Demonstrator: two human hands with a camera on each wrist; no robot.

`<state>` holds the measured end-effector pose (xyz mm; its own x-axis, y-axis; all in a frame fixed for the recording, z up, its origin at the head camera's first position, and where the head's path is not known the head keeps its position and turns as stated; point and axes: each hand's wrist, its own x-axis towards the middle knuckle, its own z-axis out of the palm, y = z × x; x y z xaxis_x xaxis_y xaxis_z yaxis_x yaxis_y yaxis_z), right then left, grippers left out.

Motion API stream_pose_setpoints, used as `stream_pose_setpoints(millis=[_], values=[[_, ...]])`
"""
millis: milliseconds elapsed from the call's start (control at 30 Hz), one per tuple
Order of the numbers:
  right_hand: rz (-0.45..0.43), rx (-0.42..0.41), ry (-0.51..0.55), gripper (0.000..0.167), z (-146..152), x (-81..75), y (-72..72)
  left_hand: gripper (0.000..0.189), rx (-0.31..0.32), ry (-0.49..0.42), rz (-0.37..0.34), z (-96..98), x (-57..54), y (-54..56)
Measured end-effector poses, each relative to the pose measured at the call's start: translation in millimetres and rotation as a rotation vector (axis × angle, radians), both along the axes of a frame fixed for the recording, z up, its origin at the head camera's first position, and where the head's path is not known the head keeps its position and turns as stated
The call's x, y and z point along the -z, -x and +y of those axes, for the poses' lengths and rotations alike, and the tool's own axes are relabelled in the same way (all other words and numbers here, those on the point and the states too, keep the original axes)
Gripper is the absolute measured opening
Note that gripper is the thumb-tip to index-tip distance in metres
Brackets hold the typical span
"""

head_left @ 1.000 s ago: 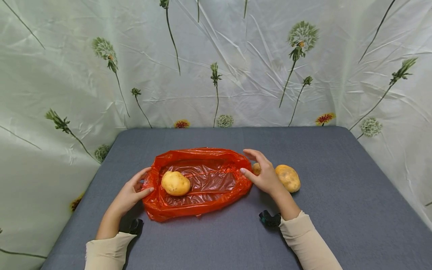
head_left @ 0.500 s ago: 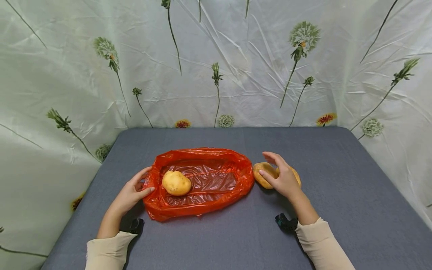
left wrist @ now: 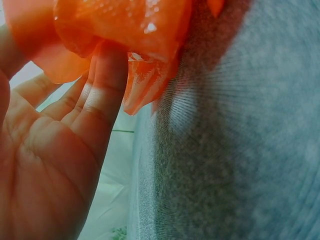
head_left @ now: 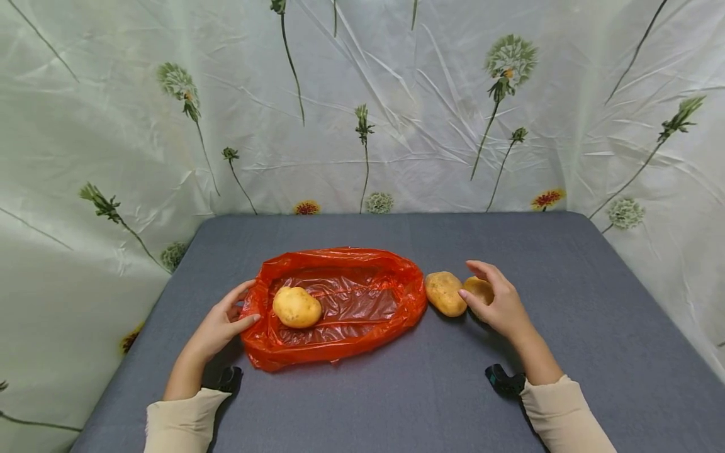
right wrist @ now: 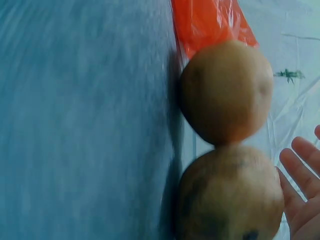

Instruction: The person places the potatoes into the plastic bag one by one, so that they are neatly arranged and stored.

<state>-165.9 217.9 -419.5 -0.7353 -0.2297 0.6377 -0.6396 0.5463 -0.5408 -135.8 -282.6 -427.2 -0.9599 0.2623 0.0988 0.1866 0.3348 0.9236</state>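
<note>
A red plastic bag (head_left: 334,355) lies spread with its mouth upward, and one potato (head_left: 296,307) rests inside toward its left end. My left hand (head_left: 218,327) holds the bag's left rim, thumb on the near side. In the left wrist view its fingers (left wrist: 102,95) partly disappear behind the thin plastic. My right hand (head_left: 501,305) hovers with spread, bent fingers over the far-right potato (head_left: 478,290), partly hiding it, and holds nothing. Left of it, a second potato (head_left: 445,294) lies near the bag's right end. Both show in the right wrist view.
A grey cloth-covered table (head_left: 368,409) carries everything. Behind it hangs a pale curtain (head_left: 419,126) printed with dandelions. Dark wrist devices, such as the right one (head_left: 504,380), sit at both cuffs.
My right hand has moved rightward from the bag's right rim, past the nearer potato, to the far-right one. My left hand and the bag have stayed in place.
</note>
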Motion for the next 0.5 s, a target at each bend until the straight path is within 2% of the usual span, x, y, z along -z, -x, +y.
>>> stream_pose_setpoints(millis=[333, 500], values=[[-0.075, 0.085, -0.012, 0.056, 27, 10.1, -5.9, 0.066, -0.007, 0.006, -0.007, 0.1, 0.5, 0.7], [-0.100, 0.085, -0.046, 0.052, 34, 15.6, -5.9, 0.066, -0.003, -0.002, -0.010, -0.5, 1.5, 0.7]])
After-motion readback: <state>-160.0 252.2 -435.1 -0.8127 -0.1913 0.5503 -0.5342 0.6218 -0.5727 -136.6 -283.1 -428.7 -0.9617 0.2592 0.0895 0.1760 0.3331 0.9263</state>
